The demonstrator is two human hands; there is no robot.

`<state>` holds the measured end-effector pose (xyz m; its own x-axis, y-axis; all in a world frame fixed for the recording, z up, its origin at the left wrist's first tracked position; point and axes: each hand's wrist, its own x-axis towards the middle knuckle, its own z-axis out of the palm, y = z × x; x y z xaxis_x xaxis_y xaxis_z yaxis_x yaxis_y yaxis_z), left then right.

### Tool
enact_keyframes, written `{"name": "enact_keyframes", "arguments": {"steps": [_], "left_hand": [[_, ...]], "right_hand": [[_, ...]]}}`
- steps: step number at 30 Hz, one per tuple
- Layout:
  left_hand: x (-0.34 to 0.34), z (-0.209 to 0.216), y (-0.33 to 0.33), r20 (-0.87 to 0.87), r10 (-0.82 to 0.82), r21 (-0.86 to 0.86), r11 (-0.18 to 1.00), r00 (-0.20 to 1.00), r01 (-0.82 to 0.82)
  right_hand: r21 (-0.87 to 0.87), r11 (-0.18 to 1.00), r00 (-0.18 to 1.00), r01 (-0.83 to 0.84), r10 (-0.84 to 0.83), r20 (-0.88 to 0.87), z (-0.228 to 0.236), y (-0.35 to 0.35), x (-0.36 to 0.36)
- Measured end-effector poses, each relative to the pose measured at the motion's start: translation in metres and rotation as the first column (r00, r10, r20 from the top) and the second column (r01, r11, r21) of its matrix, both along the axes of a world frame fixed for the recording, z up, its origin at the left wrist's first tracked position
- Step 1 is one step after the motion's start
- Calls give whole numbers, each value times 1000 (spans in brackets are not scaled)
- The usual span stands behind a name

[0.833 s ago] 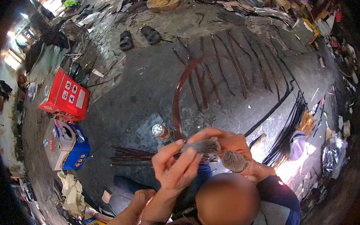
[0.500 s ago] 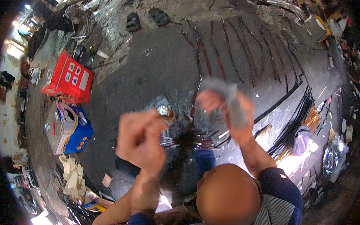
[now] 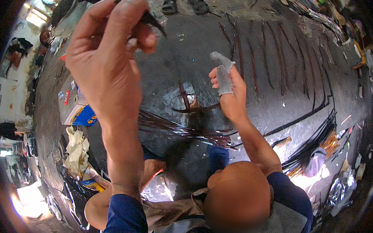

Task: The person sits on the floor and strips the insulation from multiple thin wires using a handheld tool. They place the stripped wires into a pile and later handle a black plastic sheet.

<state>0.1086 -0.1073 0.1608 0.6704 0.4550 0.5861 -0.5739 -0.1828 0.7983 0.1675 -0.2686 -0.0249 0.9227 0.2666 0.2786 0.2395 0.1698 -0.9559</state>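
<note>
Cloth (image 3: pixel 225 77) on right hand (image 3: pixel 237 93); left (image 3: pixel 107 63) apparently pinching strip (image 3: pixel 152 21).

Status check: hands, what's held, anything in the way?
Left hand raised, gripping a dark strip. Right hand apart, grey cloth across it. Dark strands on floor below; left hand blocks view behind.

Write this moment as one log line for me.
Left hand: raised, holding dark pointed piece | Right hand: grey cloth across it | Floor: bundled dark strips, spread strips beyond
</note>
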Motion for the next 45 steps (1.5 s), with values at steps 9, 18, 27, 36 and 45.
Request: {"name": "enact_keyframes", "arguments": {"steps": [9,18,27,36,45], "left_hand": [[18,20,6,181,245,466,831,952,-302],[23,33,28,-113,219,-10,975,969,-221],[64,-66,227,-221,325,-436,811,920,-391],[56,-138,299,-364,538,-263,724,761,-638],[63,-128,209,-240,498,228,863,833,-450]], "right_hand": [[-35,886,636,463,-304,709,10,47,8],[86,863,752,497,-478,454,20,38,6],[-445,685,769,577,-640,11,-99,-133,-22],[-827,272,677,493,-716,168,-169,-277,-78],[-944,-281,551,171,-767,328,-131,-352,-64]]}}
